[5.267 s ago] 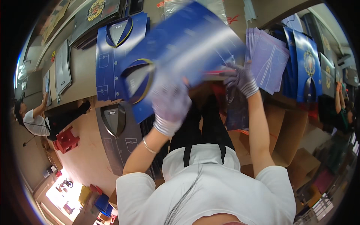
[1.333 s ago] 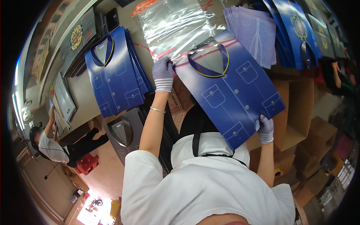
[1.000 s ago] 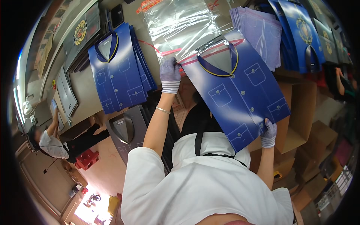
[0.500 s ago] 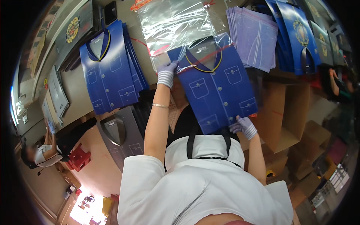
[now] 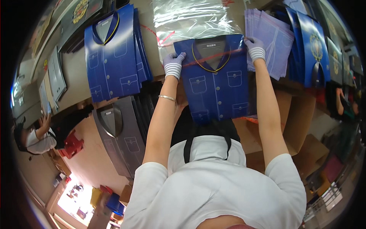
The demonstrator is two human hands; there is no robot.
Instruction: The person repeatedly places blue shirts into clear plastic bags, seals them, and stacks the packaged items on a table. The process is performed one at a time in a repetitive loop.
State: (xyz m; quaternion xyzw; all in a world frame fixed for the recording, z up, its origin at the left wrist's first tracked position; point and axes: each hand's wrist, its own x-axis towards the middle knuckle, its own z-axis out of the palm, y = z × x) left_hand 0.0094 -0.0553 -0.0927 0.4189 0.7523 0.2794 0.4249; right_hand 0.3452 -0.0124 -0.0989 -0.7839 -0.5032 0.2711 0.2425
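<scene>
A blue jacket-shaped printed card piece (image 5: 219, 89), with a collar, yellow trim and drawn pockets, hangs upright at the table's near edge. Clear film with a red strip lies across its collar, so it seems at least partly inside a plastic sleeve. Both my hands wear pale gloves with striped cuffs. The fingers of my left hand (image 5: 174, 65) are closed on the piece's upper left edge. At its upper right corner, my right hand (image 5: 255, 49) pinches the edge. Beyond the collar lies a stack of clear plastic sleeves (image 5: 194, 19) on the table.
More blue jacket-shaped pieces (image 5: 110, 63) lie to the left, above grey ones (image 5: 118, 133). Purple-looking wrapped pieces (image 5: 268, 40) and blue bags (image 5: 312, 45) lie to the right. An open cardboard box (image 5: 301, 126) stands below right. Another person (image 5: 38, 135) is at the far left.
My right hand has moved from the piece's lower right corner up to its upper right corner. The piece now hangs straighter. My left hand keeps hold of the left edge.
</scene>
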